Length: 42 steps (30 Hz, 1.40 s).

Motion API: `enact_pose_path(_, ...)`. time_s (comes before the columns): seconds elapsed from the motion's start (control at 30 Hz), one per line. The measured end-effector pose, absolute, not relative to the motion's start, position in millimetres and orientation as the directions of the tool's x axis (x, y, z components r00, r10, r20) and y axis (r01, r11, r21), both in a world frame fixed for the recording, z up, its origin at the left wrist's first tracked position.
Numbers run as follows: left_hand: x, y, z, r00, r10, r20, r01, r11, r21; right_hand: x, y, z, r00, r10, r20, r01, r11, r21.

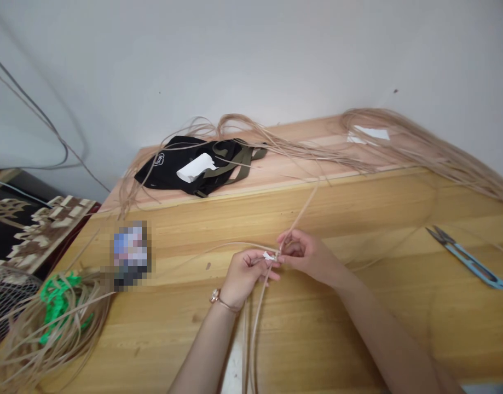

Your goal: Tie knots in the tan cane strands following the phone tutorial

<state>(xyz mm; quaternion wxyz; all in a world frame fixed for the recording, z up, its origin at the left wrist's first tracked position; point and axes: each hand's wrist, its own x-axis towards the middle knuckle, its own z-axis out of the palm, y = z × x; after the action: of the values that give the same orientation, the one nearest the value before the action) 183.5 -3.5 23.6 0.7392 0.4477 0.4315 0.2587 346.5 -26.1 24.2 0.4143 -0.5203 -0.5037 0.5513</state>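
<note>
Both hands meet above the middle of the wooden table. Between finger and thumb, my left hand (246, 275) pinches the spot where several thin tan cane strands (254, 331) cross. A small white scrap (268, 256) shows at those fingertips; whether it is paper or tape I cannot tell. Close on its right, my right hand (306, 256) is closed on a cane strand (304, 209) that slants up and away toward the back. Other strands run left from the crossing and down toward the table's front edge. The fingers partly hide the crossing itself.
Blue-handled thread snips (467, 258) lie at the right. A black bag (181, 164) with a white roll (196, 167) rests at the back, near loose cane bundles (403, 128). Coiled cane with a green tie (56, 306) sits at the left, beside a blurred-out object (131, 253).
</note>
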Motion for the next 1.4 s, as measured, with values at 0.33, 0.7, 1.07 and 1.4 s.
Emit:
enact_pose_path(0.33, 188, -6, 24, 0.348, 0.831, -0.433, -0.019, 0.469, 0.883, 341, -28, 20, -0.105, 0.987, -0.121, 0.057, -0.116, -0.992)
enact_pose_path(0.7, 185, -6, 26, 0.419, 0.824, -0.381, -0.033, 0.433, 0.901, 339, -28, 19, -0.121, 0.984, -0.129, 0.069, -0.121, -0.990)
enact_pose_path(1.07, 177, -1, 28, 0.528, 0.705, -0.473, -0.121, 0.614, 0.780, 341, -28, 19, -0.169, 0.973, -0.160, 0.026, -0.158, -0.987)
enact_pose_path(1.4, 164, 9, 26, 0.713, 0.589, -0.380, -0.207, 0.695, 0.689, 348, -32, 34, -0.205, 0.953, -0.223, -0.225, -0.268, -0.937)
